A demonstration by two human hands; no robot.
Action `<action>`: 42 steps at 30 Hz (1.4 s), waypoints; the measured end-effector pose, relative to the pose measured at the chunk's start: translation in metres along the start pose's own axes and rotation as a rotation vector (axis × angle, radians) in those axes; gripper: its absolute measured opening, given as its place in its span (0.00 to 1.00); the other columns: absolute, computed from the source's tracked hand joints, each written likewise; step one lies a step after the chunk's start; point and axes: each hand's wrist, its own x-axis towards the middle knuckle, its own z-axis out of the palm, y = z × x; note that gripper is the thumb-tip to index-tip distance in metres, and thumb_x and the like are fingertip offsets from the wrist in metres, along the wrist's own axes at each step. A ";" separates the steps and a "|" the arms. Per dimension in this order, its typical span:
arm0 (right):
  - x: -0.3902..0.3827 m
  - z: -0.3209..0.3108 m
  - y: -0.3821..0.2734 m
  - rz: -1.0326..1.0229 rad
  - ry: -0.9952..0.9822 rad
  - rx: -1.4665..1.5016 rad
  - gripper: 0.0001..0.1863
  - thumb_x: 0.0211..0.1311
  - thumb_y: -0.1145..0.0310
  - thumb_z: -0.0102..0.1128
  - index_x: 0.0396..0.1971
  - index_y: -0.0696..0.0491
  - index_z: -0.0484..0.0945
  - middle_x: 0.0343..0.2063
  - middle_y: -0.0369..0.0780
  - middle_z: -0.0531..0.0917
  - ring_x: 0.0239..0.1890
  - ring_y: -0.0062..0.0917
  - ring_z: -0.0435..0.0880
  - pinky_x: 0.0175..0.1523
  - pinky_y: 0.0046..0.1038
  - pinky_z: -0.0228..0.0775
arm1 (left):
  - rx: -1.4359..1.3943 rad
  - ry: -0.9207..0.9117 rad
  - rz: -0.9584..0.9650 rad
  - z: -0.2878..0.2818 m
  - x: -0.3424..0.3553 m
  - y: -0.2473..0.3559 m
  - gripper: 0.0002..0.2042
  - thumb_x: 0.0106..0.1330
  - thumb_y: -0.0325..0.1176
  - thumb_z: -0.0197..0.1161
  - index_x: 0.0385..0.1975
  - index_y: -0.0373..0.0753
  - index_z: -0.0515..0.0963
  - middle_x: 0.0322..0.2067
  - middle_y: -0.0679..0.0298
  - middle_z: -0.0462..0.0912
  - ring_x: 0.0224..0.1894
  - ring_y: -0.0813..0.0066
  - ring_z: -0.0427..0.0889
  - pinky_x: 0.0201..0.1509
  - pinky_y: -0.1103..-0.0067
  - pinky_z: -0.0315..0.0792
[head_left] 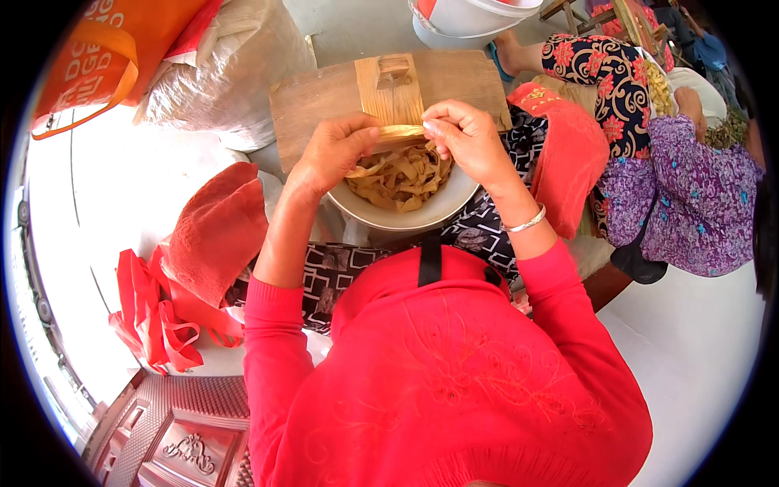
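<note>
Stretched level between my two hands is a flat yellowish strip (401, 131), perhaps dried leaf or husk; its exact kind I cannot tell. My left hand (341, 146) pinches its left end, and my right hand (466, 138) grips the other end between thumb and fingers. Just below the hands sits a white bowl (406, 223) holding a tangle of similar tan strips (402, 180). Its far rim is hidden by the strip and a wooden board (324, 93), which lies beyond it and has a raised block (393, 73) on a paler crosspiece.
Red cloths (221, 231) cover my knees. A stuffed whitish sack (231, 77) and an orange bag (114, 57) stand at the far left. Beyond the board is a white bucket (471, 24). At right sits another person in purple patterned clothing (690, 195), near a container of yellowish pieces (659, 89).
</note>
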 end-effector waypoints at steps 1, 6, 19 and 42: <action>0.004 0.003 0.003 -0.016 0.046 -0.018 0.06 0.66 0.73 0.55 0.31 0.58 0.79 0.24 0.31 0.78 0.22 0.10 0.72 0.27 0.14 0.67 | -0.011 0.028 0.003 -0.001 0.003 0.001 0.07 0.68 0.34 0.58 0.35 0.38 0.78 0.21 0.74 0.71 0.17 0.89 0.63 0.19 0.89 0.56; 0.027 0.007 0.022 -0.229 0.123 -0.319 0.04 0.63 0.73 0.57 0.32 0.57 0.79 0.24 0.34 0.78 0.24 0.18 0.74 0.32 0.21 0.68 | 0.057 0.155 0.082 -0.003 0.024 -0.008 0.06 0.66 0.32 0.58 0.30 0.38 0.76 0.21 0.73 0.73 0.18 0.87 0.65 0.21 0.86 0.59; -0.014 0.041 -0.002 -0.766 0.311 -0.814 0.10 0.50 0.67 0.67 0.32 0.51 0.78 0.34 0.37 0.80 0.39 0.34 0.78 0.43 0.33 0.68 | 0.046 0.247 0.129 0.042 -0.012 -0.027 0.07 0.67 0.31 0.57 0.30 0.33 0.75 0.19 0.68 0.75 0.20 0.85 0.70 0.25 0.87 0.65; -0.077 0.018 -0.026 -0.521 0.238 -0.582 0.13 0.64 0.69 0.58 0.43 0.61 0.80 0.33 0.41 0.86 0.33 0.23 0.84 0.38 0.23 0.75 | -0.231 -0.034 0.367 0.115 -0.083 0.008 0.15 0.67 0.23 0.55 0.53 0.32 0.68 0.36 0.63 0.76 0.40 0.81 0.71 0.46 0.81 0.69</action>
